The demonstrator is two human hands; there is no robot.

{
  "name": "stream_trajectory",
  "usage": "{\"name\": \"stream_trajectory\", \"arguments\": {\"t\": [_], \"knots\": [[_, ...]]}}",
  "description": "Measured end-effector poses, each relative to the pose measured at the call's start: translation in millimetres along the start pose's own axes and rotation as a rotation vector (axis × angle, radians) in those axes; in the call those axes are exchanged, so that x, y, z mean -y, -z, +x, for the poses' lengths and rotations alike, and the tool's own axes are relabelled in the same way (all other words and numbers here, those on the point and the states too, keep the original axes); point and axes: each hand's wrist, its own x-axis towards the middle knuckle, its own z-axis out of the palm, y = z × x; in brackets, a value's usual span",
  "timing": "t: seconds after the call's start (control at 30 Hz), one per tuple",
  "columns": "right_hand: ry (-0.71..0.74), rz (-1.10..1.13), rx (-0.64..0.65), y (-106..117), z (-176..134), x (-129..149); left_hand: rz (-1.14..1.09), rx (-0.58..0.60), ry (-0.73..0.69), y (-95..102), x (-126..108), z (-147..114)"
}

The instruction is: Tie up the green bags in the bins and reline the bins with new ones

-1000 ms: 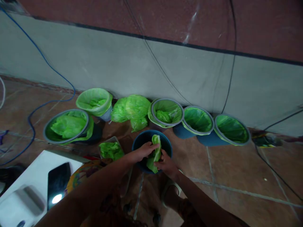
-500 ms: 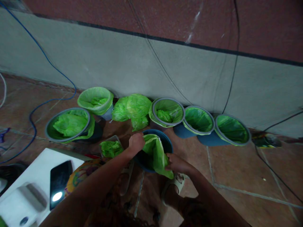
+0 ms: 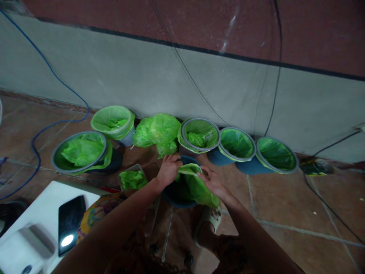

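Note:
A green plastic bag (image 3: 199, 186) hangs partly inside a dark blue bin (image 3: 173, 196) on the floor between my feet, its upper edge stretched between my two hands. My left hand (image 3: 169, 170) grips one end of that edge at the bin's far left rim. With its fingers closed on the other end, my right hand (image 3: 211, 179) stays over the bin's right side. Part of the bag drapes outside the right rim. Just left of the bin, a small clear tray (image 3: 138, 167) holds crumpled green plastic (image 3: 131, 179).
Along the wall stand several bins lined with green bags, including a left bin (image 3: 54, 161) and a right bin (image 3: 296, 167). A bundle of green bags (image 3: 164, 129) lies among them. A white table (image 3: 42, 201) bears a phone (image 3: 72, 224). A blue cable (image 3: 48, 125) crosses the floor.
My right hand has moved up along the bag's edge, away from its lower part. The bag's edge has tipped lower and more level, and its loose side spreads further right.

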Motion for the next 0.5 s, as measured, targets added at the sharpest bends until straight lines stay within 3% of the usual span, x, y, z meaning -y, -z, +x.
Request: {"name": "stream_trajectory", "arguments": {"t": [0.13,0.23,0.37,0.5], "knots": [[-0.061,0.055,-0.034,-18,14,-8,-0.044,-0.046,0.015,0.8,0,4],[-0.087,0.087,0.023,-29,9,-3,-0.098,-0.058,0.123,0.8,1,8],[-0.037,0.108,0.144,-42,-4,13,-0.193,0.009,0.212,1.7,0,12],[-0.007,-0.089,0.135,-54,-6,18,-0.248,0.003,0.267,1.2,-4,12]]}}
